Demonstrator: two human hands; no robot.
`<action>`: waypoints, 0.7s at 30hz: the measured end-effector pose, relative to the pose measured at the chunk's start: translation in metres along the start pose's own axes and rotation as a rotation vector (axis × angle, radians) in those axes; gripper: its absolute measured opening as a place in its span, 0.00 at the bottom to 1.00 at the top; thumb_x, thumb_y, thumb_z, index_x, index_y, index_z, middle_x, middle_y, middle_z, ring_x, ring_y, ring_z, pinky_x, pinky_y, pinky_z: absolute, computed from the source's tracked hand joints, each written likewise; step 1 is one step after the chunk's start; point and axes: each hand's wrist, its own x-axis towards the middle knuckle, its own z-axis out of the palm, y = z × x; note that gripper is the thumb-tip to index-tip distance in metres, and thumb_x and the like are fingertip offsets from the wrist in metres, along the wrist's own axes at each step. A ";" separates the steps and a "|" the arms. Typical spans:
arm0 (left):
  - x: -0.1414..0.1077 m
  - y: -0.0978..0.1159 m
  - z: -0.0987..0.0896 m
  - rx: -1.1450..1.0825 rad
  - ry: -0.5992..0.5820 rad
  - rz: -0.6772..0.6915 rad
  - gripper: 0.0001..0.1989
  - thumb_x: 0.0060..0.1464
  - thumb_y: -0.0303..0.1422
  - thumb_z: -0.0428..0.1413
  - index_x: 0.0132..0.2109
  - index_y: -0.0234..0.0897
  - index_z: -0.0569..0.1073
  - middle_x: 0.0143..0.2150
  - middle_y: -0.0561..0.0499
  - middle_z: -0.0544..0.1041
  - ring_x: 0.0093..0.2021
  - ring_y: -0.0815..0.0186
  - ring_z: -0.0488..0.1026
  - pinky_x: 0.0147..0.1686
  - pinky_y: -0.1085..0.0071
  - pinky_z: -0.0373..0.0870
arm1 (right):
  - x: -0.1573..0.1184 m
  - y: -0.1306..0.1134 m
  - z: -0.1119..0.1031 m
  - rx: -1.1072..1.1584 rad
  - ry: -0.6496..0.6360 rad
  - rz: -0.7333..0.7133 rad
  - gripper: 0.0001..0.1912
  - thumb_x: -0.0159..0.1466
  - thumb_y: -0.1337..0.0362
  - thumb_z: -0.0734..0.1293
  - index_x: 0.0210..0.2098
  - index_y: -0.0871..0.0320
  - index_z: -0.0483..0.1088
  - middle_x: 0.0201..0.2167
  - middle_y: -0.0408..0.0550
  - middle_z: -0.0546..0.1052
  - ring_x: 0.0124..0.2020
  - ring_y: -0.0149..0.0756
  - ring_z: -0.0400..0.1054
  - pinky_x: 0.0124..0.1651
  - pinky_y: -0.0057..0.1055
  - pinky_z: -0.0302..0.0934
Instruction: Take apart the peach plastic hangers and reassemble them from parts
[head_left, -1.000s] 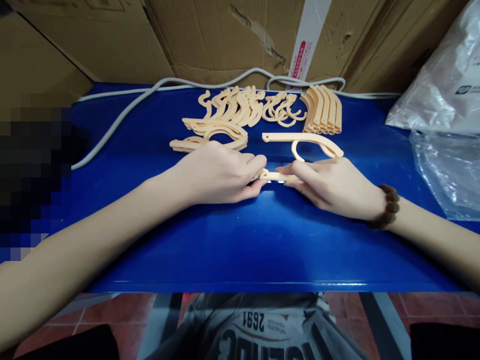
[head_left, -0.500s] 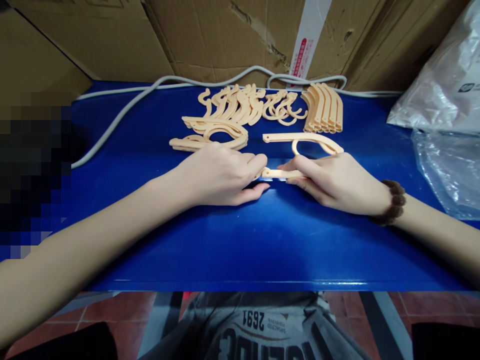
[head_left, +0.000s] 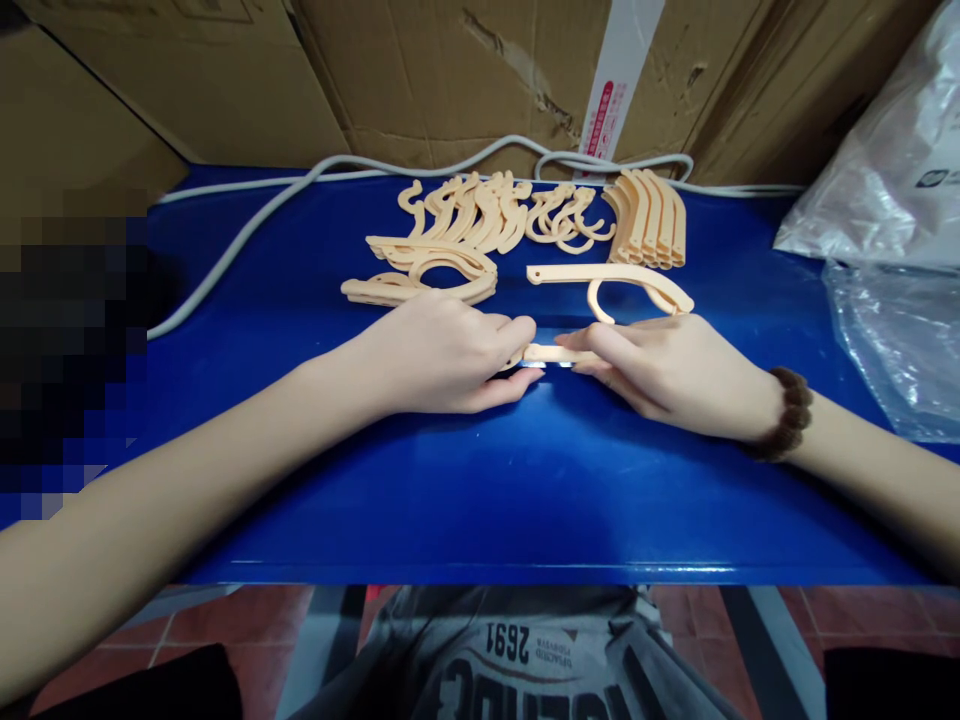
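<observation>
My left hand (head_left: 442, 350) is closed on a peach plastic hanger piece, mostly hidden by the fingers. Between thumb and fingers, my right hand (head_left: 664, 375) pinches a peach hanger arm (head_left: 553, 354). Its left end meets the piece at my left fingertips; whether the two are joined I cannot tell. Just beyond my right hand lies a folded hanger (head_left: 607, 274) with its hook curled beneath the arm. Several more folded hangers (head_left: 450, 254) are stacked behind my left hand.
Along the back lie curved hanger arms (head_left: 480, 215), loose hooks (head_left: 566, 215) and a row of arms (head_left: 652, 220). A white cable (head_left: 225, 270) runs behind them on the blue table (head_left: 480, 500). Cardboard boxes (head_left: 450, 80) stand behind; a plastic bag (head_left: 885, 170) lies right.
My right hand has shifted slightly toward me, its fingers closer to my left fingertips, so less of the hanger arm shows. More of the folded hanger beyond it is visible. My left hand barely moves.
</observation>
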 end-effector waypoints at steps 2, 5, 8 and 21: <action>0.000 -0.002 -0.001 -0.038 -0.023 -0.009 0.16 0.68 0.39 0.51 0.33 0.36 0.71 0.22 0.52 0.72 0.20 0.65 0.69 0.22 0.69 0.46 | 0.001 -0.001 -0.001 -0.017 -0.007 0.002 0.17 0.80 0.61 0.53 0.49 0.59 0.71 0.41 0.50 0.84 0.32 0.36 0.77 0.30 0.32 0.59; 0.000 -0.005 -0.004 -0.089 -0.038 -0.017 0.15 0.68 0.38 0.50 0.32 0.37 0.69 0.20 0.54 0.69 0.19 0.66 0.67 0.22 0.70 0.45 | 0.002 -0.002 -0.002 -0.027 0.011 -0.006 0.18 0.80 0.61 0.52 0.49 0.60 0.71 0.40 0.50 0.84 0.32 0.36 0.77 0.30 0.32 0.59; -0.001 -0.007 -0.005 -0.115 -0.029 -0.025 0.16 0.68 0.38 0.50 0.31 0.37 0.68 0.19 0.55 0.66 0.19 0.66 0.65 0.22 0.71 0.44 | 0.002 -0.003 -0.002 -0.028 0.030 -0.011 0.16 0.80 0.61 0.53 0.49 0.61 0.70 0.36 0.49 0.83 0.30 0.35 0.75 0.29 0.32 0.58; 0.002 -0.006 -0.007 -0.507 -0.156 -0.109 0.12 0.71 0.35 0.52 0.39 0.34 0.73 0.21 0.59 0.67 0.20 0.72 0.64 0.25 0.73 0.50 | -0.001 -0.013 -0.001 0.123 -0.089 -0.021 0.14 0.74 0.70 0.55 0.54 0.65 0.66 0.46 0.58 0.82 0.37 0.42 0.77 0.36 0.34 0.64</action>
